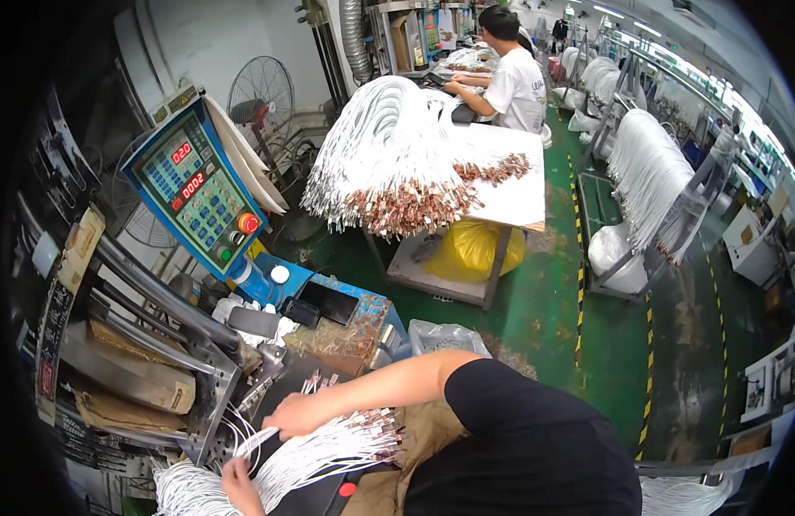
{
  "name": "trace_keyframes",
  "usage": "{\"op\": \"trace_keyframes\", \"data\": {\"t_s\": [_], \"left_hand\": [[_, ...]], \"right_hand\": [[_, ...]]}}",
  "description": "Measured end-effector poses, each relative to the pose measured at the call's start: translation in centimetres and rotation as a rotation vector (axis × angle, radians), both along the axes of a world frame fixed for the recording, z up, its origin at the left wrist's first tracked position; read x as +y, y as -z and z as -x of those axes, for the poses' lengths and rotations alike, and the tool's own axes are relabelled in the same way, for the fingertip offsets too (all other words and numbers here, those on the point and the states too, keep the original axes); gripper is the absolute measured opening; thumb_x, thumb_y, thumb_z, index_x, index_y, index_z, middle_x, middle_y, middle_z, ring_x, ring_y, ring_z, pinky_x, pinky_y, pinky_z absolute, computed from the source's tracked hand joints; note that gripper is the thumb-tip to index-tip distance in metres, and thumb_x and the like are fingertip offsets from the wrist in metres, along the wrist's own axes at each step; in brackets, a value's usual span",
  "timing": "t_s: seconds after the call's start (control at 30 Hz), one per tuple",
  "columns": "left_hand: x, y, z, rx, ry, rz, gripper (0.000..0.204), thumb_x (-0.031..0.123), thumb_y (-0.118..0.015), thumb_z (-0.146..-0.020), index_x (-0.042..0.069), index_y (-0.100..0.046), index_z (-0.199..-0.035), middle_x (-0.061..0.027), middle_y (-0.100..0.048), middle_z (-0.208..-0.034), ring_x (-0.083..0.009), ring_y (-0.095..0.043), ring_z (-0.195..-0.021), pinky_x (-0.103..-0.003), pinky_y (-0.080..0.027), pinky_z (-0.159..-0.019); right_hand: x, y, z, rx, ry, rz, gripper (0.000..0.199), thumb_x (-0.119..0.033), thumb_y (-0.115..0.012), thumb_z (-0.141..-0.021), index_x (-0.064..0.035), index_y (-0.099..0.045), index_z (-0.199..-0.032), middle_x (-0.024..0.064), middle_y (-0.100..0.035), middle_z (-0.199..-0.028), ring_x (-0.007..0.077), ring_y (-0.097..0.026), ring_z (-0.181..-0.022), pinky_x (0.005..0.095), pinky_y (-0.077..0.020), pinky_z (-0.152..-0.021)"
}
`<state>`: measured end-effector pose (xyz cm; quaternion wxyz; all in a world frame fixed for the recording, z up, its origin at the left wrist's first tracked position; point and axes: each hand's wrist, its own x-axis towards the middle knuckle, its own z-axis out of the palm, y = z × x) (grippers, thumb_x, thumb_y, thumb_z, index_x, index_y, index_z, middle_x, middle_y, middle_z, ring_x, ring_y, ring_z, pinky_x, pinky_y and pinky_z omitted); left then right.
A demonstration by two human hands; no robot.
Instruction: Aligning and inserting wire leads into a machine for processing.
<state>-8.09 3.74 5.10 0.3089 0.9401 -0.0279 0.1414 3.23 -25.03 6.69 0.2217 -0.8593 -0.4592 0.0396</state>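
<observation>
At the lower left, both of my hands are at a bench below a machine. My right hand [296, 414] reaches across with its fingers closed on a few white cables [255, 441]. Just nearer, my left hand [240, 484] pinches the same cables; its fingertips are partly hidden. Beneath and beside my hands lies a thick bundle of white cables [307, 464], their copper-coloured connector ends [376, 430] pointing right. A metal machine fixture [212, 404] stands just left of my right hand.
A blue control panel [195, 185] with red displays rises at left. On the blue machine bed [372, 314] lies a dark phone-like slab [329, 301]. Ahead, a table [522, 193] bears a large cable heap [389, 129] above a yellow bag [477, 251]. A co-worker [514, 86] sits beyond; cable racks [656, 172] stand right.
</observation>
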Motion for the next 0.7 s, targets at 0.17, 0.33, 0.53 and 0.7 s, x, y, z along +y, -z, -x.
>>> {"op": "trace_keyframes", "data": {"t_s": [0.17,0.33,0.53,0.7], "left_hand": [[-0.8,0.7,-0.4,0.107,-0.037,-0.088,0.029,0.019,-0.053,-0.103,-0.002,-0.06,-0.084,-0.0147,-0.056,-0.067,-0.0242,-0.057,-0.06,-0.04,-0.046,-0.061],[-2.7,1.1,0.1,-0.001,-0.196,0.044,0.028,0.018,-0.054,-0.102,-0.002,-0.056,-0.083,-0.0172,-0.054,-0.066,-0.0287,-0.053,-0.058,-0.043,-0.045,-0.06],[-5.5,-0.4,0.5,-0.248,-0.089,-0.285,0.027,0.018,-0.055,-0.102,-0.001,-0.055,-0.082,-0.0165,-0.054,-0.066,-0.0315,-0.052,-0.058,-0.044,-0.042,-0.059],[-7.7,-1.6,0.4,-0.082,0.006,-0.085,0.028,0.017,-0.06,-0.099,-0.002,-0.055,-0.079,-0.0172,-0.053,-0.066,-0.0337,-0.049,-0.058,-0.046,-0.039,-0.057]], "right_hand": [[-1.7,1.6,-1.2,-0.378,0.278,-0.104,0.029,-0.017,-0.064,-0.087,-0.0086,-0.06,-0.116,0.0088,-0.07,-0.092,0.0323,-0.066,-0.1,0.0415,-0.0516,-0.081],[-3.8,4.1,-1.4,-0.307,-0.036,-0.224,0.031,-0.015,-0.063,-0.086,-0.0067,-0.062,-0.116,0.009,-0.07,-0.091,0.0327,-0.066,-0.098,0.0418,-0.0519,-0.083],[-2.5,3.3,0.6,-0.18,0.106,-0.078,0.031,-0.013,-0.063,-0.085,-0.0047,-0.066,-0.114,0.0085,-0.07,-0.089,0.0331,-0.065,-0.1,0.0441,-0.0517,-0.089],[-0.8,0.5,1.8,0.027,-0.196,-0.183,0.031,-0.013,-0.062,-0.085,-0.005,-0.066,-0.115,0.0096,-0.07,-0.089,0.034,-0.067,-0.096,0.0521,-0.0511,-0.086]]}}
